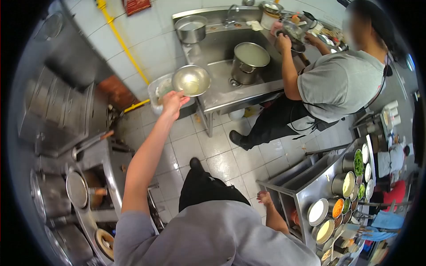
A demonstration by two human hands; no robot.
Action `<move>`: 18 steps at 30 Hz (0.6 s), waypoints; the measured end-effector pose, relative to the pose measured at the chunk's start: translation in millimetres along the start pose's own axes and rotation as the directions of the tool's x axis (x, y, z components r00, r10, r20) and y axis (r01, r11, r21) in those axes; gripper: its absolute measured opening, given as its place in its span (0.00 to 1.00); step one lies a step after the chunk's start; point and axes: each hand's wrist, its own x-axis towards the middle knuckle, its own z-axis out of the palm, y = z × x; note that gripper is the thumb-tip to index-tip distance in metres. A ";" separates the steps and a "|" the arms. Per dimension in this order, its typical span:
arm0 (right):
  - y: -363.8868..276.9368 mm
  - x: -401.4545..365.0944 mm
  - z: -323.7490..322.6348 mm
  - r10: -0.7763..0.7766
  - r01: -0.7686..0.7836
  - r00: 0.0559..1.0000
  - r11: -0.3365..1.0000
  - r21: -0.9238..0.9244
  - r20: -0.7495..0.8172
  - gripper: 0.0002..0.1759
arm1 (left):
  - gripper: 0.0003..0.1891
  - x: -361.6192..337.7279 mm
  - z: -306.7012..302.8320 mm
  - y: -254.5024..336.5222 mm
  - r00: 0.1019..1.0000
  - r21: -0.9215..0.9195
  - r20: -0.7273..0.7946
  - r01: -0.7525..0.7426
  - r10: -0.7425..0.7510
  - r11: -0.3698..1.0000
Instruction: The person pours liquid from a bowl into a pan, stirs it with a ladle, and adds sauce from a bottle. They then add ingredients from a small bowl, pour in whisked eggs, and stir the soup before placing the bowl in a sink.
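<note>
My left hand [173, 104] is stretched far forward and grips the near rim of a round metal bowl [185, 80]. A pale, shiny patch shows on the bowl's inside. In this view the bowl overlaps the left edge of the steel sink [211, 99] and a translucent plastic tub [156, 91] on the floor side. My right hand [265, 198] hangs low beside the steel prep table [306, 190], loosely curled with fingers apart and holding nothing.
A large pot [251, 57] stands in the sink, and a wide pan [191, 30] on its left ledge. At the right a co-worker [341, 84] holds a vessel over the sink. Food containers [343, 184] line the prep table. Lidded pots [51, 195] and a ladle [91, 145] are at left.
</note>
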 end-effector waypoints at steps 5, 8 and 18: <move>-22.8 -23.8 50.5 0.060 -0.048 0.995 0.990 0.135 -0.085 0.11 | 0.05 143.8 102.3 -39.8 0.997 0.148 0.068 0.022 -0.033 0.989; -21.9 -47.5 69.9 0.127 -0.070 0.978 0.945 0.319 -0.163 0.14 | 0.09 215.7 164.8 -63.6 0.998 0.257 0.042 0.028 -0.040 0.966; -48.1 -143.6 165.8 0.297 -0.032 0.872 0.829 0.559 -0.390 0.07 | 0.09 351.5 296.3 -123.4 0.900 0.810 0.226 -0.386 0.372 0.442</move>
